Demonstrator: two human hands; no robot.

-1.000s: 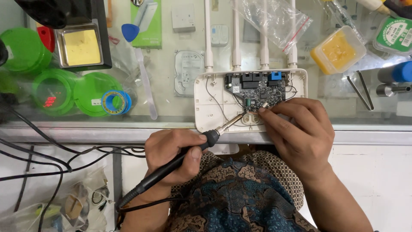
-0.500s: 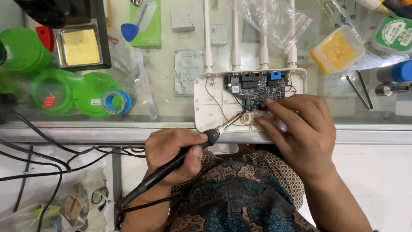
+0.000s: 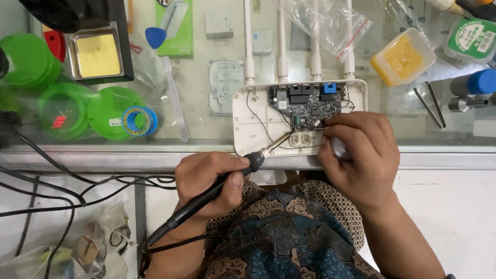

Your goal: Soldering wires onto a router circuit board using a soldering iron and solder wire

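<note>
Fingertips of the right hand (image 3: 359, 155) cover the near right corner of the circuit board (image 3: 307, 106), so whatever they pinch there cannot be made out — whether that grip holds anything is unclear. Antenna (image 3: 281, 41) tops are cut off by the upper edge. The opened white router shell (image 3: 248, 121) lies on a glass counter (image 3: 206, 103) with a metal front rail, crowded with green tubs (image 3: 62, 108), a yellow box (image 3: 400, 57) and tweezers (image 3: 429, 106); black cables (image 3: 62, 183) hang below. The left hand (image 3: 209, 181) is wrapped firmly round the black soldering iron (image 3: 227, 181). Its long axis runs diagonally — cord end low and left, metal tip up and right, reaching the board's near edge inside the shell.
</note>
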